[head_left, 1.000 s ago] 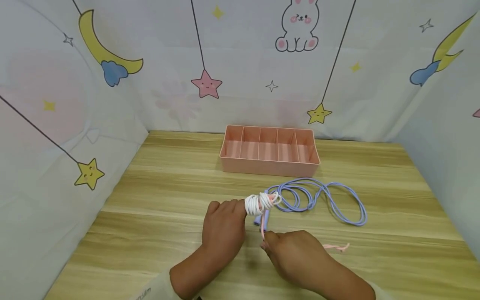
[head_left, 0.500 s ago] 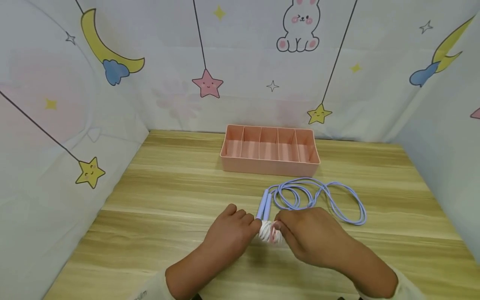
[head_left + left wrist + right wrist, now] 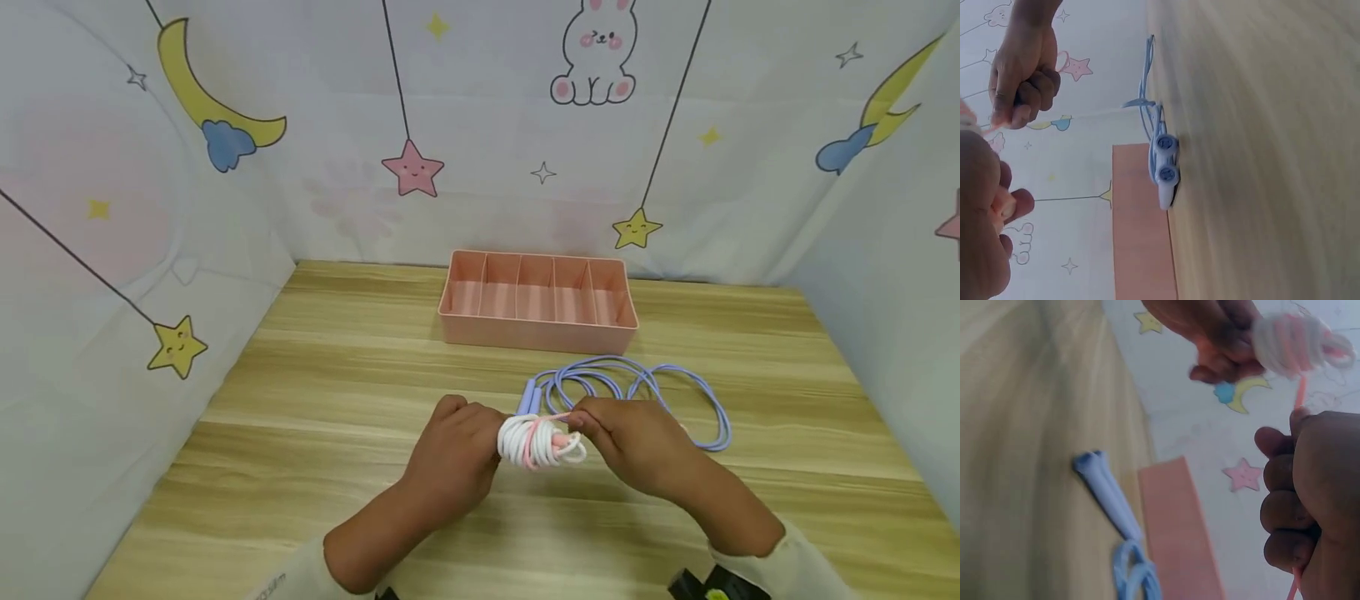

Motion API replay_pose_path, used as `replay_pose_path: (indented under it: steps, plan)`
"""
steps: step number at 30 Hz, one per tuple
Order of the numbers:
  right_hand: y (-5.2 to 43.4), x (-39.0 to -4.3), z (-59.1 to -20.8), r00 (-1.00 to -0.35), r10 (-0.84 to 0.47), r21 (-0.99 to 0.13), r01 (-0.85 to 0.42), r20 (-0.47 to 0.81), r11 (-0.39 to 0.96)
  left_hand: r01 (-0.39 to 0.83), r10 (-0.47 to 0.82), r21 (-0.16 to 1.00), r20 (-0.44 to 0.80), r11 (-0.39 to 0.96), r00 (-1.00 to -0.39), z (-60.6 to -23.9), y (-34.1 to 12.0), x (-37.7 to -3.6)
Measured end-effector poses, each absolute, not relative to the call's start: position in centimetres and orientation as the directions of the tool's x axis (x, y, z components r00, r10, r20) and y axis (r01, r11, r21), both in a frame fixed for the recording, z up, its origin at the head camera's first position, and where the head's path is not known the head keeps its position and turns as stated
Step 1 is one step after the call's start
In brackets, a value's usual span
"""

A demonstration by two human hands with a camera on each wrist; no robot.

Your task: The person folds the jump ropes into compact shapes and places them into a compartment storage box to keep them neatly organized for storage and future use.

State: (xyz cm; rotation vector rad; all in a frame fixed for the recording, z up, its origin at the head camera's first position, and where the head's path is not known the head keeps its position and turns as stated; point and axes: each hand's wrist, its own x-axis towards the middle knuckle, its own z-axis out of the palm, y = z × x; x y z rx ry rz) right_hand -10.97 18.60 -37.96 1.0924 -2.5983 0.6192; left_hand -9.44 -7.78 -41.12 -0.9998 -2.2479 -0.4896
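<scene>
I held a compact bundle of white cord [image 3: 516, 442], wound in close turns, raised off the pale wood-grain tabletop [image 3: 337, 392] between my two hands. My left hand [image 3: 456, 450] was curled about its left end; at the left wrist I noted a smooth pale-pink cylindrical end [image 3: 1005, 205] enclosed by the same fingers. My right hand [image 3: 637, 442] was placed to the right, clear of the turns, thumb and forefinger pinching a thin pink strand [image 3: 1300, 395]. Its other fingers were folded in, and a tail of the strand emerged at the little-finger side.

Governing relation: the bundle's long axis ran left to right, its white end loops facing the right hand. The left hand was the nearer, being in contact. The strand crossed that axis over the turns, then led right to the pinch, and I judged it taut.

A lavender-blue jump rope of smooth cord [image 3: 603, 359] lay in loops beyond the bundle, its two slim handles [image 3: 536, 402] side by side. A pink rectangular plastic box with five compartments [image 3: 540, 335] stood farther off, well apart from both hands.
</scene>
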Motion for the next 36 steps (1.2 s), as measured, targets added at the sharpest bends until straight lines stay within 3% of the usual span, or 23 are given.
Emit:
replay_pose_path:
  steps: [4, 8, 12, 19, 22, 25, 31, 36]
  plan:
    - [17.0, -9.5, -39.3, -0.685, -0.632, -0.24, -0.724, 0.362, 0.647, 0.68, 0.408, 0.249, 0.643, 0.689, -0.648, -41.4, -7.5, -9.1]
    - [15.6, -7.7, -39.9, -0.674, -0.632, -0.192, -0.727, 0.384, 0.659, 0.563, 0.303, 0.308, 0.6, 0.767, -0.741, -41.5, -7.4, -9.0]
    - [14.9, -6.1, -39.6, -0.659, -0.644, -0.125, -0.73, 0.388, 0.672, 0.443, 0.235, 0.244, 0.582, 0.863, -0.778, -42.0, -7.4, -9.3]
    - [13.8, -5.1, -38.3, -0.51, -0.729, -0.016, -0.824, 0.457, 0.567, 0.367, 0.314, 0.003, 0.514, 0.93, -0.798, -42.7, -7.4, -8.9]
    - [13.8, -5.9, -37.5, -0.434, -0.734, 0.026, -0.852, 0.522, 0.523, 0.454, 0.434, -0.082, 0.48, 0.887, -0.762, -42.7, -6.9, -8.4]
    - [14.5, -7.2, -36.4, -0.392, -0.713, 0.037, -0.862, 0.582, 0.505, 0.578, 0.558, -0.114, 0.462, 0.808, -0.689, -42.5, -6.6, -8.2]
    - [17.6, -9.6, -35.4, -0.48, -0.668, -0.124, -0.853, 0.569, 0.508, 0.747, 0.699, -0.149, 0.506, 0.648, -0.506, -41.6, -7.3, -8.8]
    - [18.9, -10.2, -36.1, -0.529, -0.675, -0.425, -0.841, 0.514, 0.335, 0.822, 0.688, -0.108, 0.613, 0.559, -0.387, -41.4, -7.7, -9.4]
